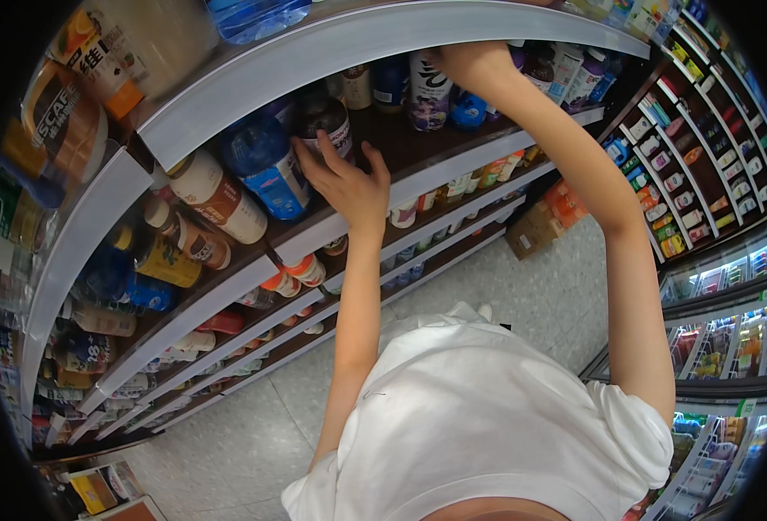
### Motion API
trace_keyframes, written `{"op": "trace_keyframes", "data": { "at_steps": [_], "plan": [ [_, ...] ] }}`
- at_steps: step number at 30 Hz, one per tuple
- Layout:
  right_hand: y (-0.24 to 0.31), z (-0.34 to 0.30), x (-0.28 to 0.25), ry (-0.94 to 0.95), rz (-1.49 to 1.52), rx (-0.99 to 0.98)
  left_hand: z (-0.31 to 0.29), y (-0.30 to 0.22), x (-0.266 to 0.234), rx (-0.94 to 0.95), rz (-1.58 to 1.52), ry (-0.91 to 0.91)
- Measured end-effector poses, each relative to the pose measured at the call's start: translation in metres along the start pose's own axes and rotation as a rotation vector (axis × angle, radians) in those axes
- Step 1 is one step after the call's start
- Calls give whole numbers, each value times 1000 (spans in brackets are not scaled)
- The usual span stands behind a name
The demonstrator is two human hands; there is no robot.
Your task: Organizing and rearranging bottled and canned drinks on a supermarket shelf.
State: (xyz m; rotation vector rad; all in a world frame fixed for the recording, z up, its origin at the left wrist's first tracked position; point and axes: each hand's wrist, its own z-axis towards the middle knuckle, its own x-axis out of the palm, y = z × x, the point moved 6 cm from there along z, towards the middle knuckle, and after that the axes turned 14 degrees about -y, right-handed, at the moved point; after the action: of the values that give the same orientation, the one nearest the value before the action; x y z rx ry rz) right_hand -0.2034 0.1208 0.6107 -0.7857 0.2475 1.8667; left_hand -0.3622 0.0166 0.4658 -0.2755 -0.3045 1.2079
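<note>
Head view. The left grip (349, 182) is spread, its fingers laid apart across the front of a dark bottle (323, 111), the thumb standing clear to the right; the fingers rest on the bottle rather than close round it. That bottle stands on a dark shelf (392, 156) beneath a pale shelf edge (383, 43); its purplish label carries light lettering, partly covered by the fingers.

The right grip (479, 68) reaches under the same edge, beside the right flank of a white-and-purple bottle (427, 91) — its fingertips are hidden, so whether they pinch or merely touch cannot be told. This bottle, upright to the right of the dark one, bears a bold dark brush-stroke character above purple artwork.

Left of the dark bottle stand a large blue bottle (271, 169) with a bright blue label and a cream bottle (218, 195) with pale script on a brown panel. At far left — on the upper shelf — a brown-labelled container (66, 122) shows large white capitals.
</note>
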Motion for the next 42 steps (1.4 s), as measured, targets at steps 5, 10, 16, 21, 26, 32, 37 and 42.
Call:
{"op": "trace_keyframes", "data": {
  "at_steps": [5,10,16,21,26,32,37,42],
  "plan": [
    [72,-12,-24,-272,254,-272,-2,0,-1,-4,-24,-41],
    [93,-7,16,62,290,-166,-7,7,2,-93,-77,-17],
    [83,-6,15,178,421,-60,1,9,2,-204,-148,32],
    [55,-18,0,-319,400,-209,3,5,11,-167,-314,210],
    [33,-29,5,-65,315,-45,1,5,10,-87,-335,271],
    [14,-26,21,148,192,87,-13,-3,21,49,-113,390],
    [22,-11,29,-87,244,-82,-15,1,25,-2,21,378],
    [33,1,38,-144,313,-95,-14,3,25,-12,48,376]
  ]
}}
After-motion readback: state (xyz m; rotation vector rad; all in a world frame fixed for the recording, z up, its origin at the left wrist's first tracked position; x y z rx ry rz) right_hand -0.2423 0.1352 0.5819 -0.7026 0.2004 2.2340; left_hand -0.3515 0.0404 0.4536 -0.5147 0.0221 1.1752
